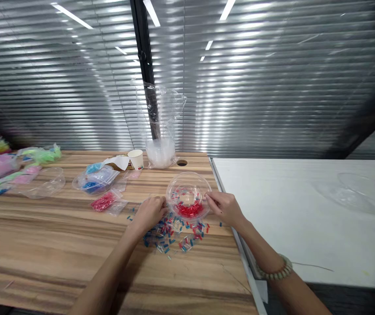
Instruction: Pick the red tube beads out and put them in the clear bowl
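In the head view, the clear bowl sits between the two hands, with red pieces gathered at its near side. The right grip is closed on the bowl's right rim, thumb and fingers pinched together. The left grip is curled nearly closed at the left rim; its fingers hide whether it pinches.

Loose blue, red and clear tube pieces spread over the wooden counter on the bowl's near side, crowding the space there, some right beside the left grip. Left of the bowl lie a packet of red pieces and, farther left, a clear container with blue packets. Beyond the bowl, to the left, stand a paper cup and a clear bag around stacked tubs. A round hole is just beyond the bowl. A white tabletop is to its right.
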Demonstrator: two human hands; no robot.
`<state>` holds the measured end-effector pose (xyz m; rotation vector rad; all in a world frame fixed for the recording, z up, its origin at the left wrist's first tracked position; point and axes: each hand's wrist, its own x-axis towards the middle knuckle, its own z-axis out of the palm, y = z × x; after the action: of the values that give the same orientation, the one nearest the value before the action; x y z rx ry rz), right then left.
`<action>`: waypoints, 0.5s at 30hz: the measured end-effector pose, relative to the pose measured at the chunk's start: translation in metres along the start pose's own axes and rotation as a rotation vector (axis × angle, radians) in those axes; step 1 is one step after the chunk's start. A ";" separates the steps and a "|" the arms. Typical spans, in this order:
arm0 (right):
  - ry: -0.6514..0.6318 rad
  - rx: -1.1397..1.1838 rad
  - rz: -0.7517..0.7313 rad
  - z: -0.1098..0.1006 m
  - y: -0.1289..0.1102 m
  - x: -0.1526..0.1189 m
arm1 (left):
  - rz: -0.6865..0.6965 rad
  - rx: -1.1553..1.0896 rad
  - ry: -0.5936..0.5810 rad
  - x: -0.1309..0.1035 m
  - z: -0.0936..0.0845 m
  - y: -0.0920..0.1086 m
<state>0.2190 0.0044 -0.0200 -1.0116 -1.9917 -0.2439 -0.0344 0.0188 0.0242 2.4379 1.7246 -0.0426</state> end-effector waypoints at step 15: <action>-0.006 -0.008 0.000 0.000 0.001 0.000 | 0.007 0.015 0.001 0.000 -0.001 0.002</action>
<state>0.2196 0.0049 -0.0204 -1.0186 -1.9975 -0.2488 -0.0322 0.0186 0.0251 2.4552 1.7228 -0.0537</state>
